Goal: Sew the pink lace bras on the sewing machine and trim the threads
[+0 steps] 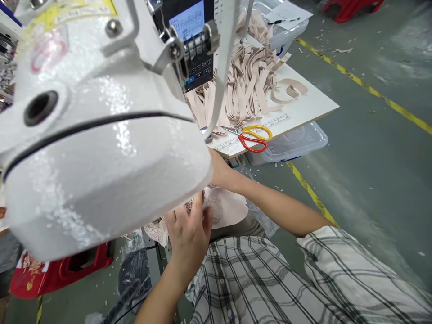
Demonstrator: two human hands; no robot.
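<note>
A large white sewing machine head (pixel 111 180) fills the left and middle of the view and hides its needle area. Just below its lower edge, my left hand (pixel 189 227) rests on a piece of pale beige fabric with lace (pixel 229 211), its fingers stretched and its thumb apart. Some fingertips pass out of sight under the machine. My right hand (pixel 220 170) reaches in from the right, near the same fabric; its fingers are hidden behind the machine head. More patterned lace (pixel 157 231) hangs to the left of my left hand.
On the white board (pixel 317 105) lie scissors (pixel 253 137) with red and yellow handles and a heap of beige fabric strips (pixel 248 85). A control screen (pixel 187 20) stands behind the machine. Clear plastic bins (pixel 300 139) and a red stool (pixel 64 270) are nearby.
</note>
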